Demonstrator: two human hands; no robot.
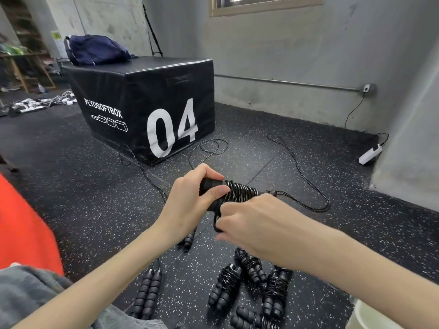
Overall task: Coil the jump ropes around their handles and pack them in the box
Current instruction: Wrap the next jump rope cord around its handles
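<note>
My left hand [193,200] grips the black foam handles of a jump rope [240,189], thumb pressed on the wound coils. My right hand [251,224] pinches the thin black cord just below the handles. The loose end of this cord [318,205] trails over the floor to the right. Several coiled jump ropes [249,281] lie on the floor below my hands. An uncoiled pair of handles [148,293] lies to their left, and another handle [188,241] shows under my left wrist. No packing box is clearly in view.
A black plyo soft box [147,98] marked 04 stands ahead, a blue bag [95,49] on top. Loose cords [209,146] snake over the speckled floor. A power strip [370,154] lies by the right wall. Red fabric [21,231] is at left.
</note>
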